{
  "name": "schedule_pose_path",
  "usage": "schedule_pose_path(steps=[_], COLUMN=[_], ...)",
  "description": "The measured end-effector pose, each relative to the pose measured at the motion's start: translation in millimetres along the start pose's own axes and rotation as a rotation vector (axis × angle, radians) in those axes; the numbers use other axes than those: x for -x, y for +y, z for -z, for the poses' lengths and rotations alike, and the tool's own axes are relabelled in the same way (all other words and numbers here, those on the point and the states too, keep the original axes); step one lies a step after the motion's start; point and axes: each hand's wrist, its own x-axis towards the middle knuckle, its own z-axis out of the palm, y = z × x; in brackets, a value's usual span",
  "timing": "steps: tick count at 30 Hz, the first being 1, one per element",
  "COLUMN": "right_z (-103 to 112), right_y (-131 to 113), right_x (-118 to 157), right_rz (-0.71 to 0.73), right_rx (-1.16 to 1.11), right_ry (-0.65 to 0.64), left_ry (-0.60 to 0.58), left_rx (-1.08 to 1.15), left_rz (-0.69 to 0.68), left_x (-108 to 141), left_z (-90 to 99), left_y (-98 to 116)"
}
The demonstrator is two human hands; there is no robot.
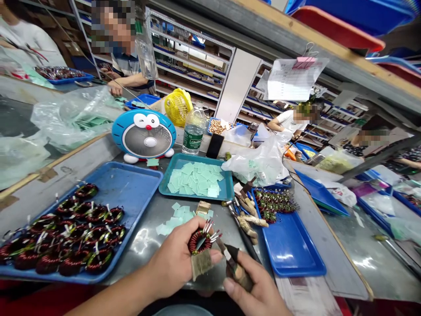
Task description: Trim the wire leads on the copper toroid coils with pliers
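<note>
My left hand [174,254] is closed around a toroidal coil [194,241] wound with dark red wire, its several lead ends sticking up to the right. A brownish band of tape or cloth [201,264] wraps my left thumb. Just right of the coil, my right hand [256,285] grips a flat dark tool with a wrapped handle [238,273]; its tip points at the coil's leads. The tool's exact kind I cannot make out. Behind my hands, loose pale green sheets [179,216] lie on the metal table [144,237].
On the left a blue tray [131,180] holds many larger coils. A teal tray [164,186] bears green sheets; a second blue tray [292,245] has small coils. Wrapped-handle tools [246,219] lie near my right hand. A fan [144,136] and a bottle [193,134] stand behind.
</note>
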Motion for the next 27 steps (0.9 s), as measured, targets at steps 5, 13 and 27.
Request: schedule_pose_path(steps=[5,13,27], right_z=[-5,10,29], right_y=[11,3,-18], right_x=[0,-2,-9], right_rz=[-0.037,0.197,0.279], right_rx=[-0.168,0.348,0.7], right_ry=[-0.039,0.072,-0.048], left_ry=[-0.011,0.019,0.051], left_rx=[0.142,-0.052,-0.244], left_rz=[0.029,-0.015,-0.047], left_x=[-3,-9,-5], left_z=[-9.0,-10.8,-12.0], left_y=[-3,14,18])
